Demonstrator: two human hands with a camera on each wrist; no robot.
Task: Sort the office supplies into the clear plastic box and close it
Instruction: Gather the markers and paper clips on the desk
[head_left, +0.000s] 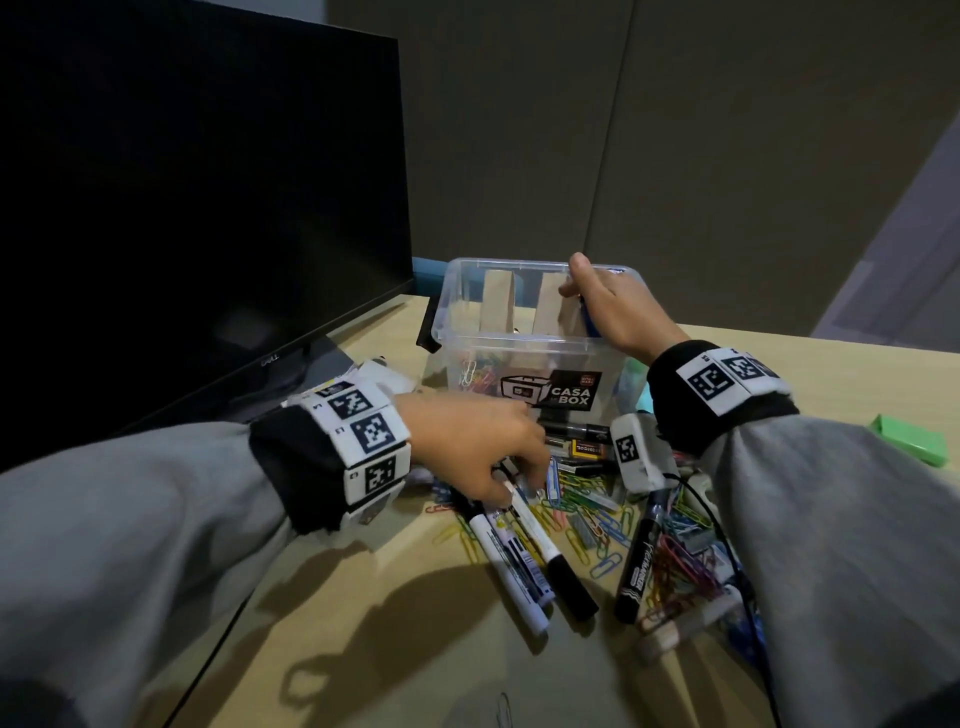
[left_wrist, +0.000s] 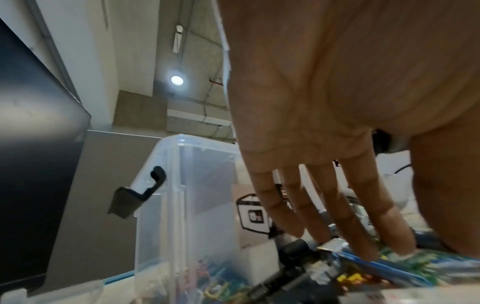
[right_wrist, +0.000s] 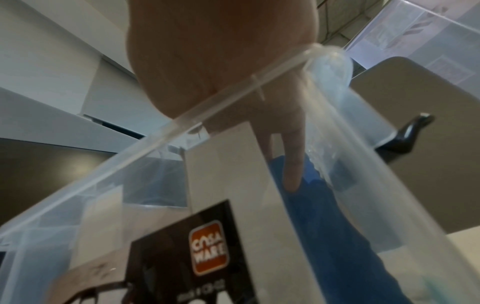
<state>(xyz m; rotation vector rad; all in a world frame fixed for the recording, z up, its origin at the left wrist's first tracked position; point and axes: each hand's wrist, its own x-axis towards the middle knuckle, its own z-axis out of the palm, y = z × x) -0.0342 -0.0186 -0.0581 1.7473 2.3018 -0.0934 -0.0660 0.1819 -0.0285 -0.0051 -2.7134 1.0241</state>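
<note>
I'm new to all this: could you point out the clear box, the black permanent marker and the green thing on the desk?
clear box (head_left: 519, 343), head view, front rim.
black permanent marker (head_left: 638, 564), head view, barrel.
green thing (head_left: 911, 441), head view, top face.

- Head view looks down and forward over the desk (head_left: 332, 613).
- Both wrist views look upward, close — sharing the clear plastic box (head_left: 519, 348) (left_wrist: 166, 205) (right_wrist: 78, 197).

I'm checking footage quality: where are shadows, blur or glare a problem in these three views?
Head view: dim, with hard arm shadows across the tan wooden desk; the scattered coloured paper clips stay legible. Left wrist view: a round ceiling lamp flares, and items under the left hand smear. Right wrist view: the clear plastic box looks soft, its rim bent by the wide lens.
</note>
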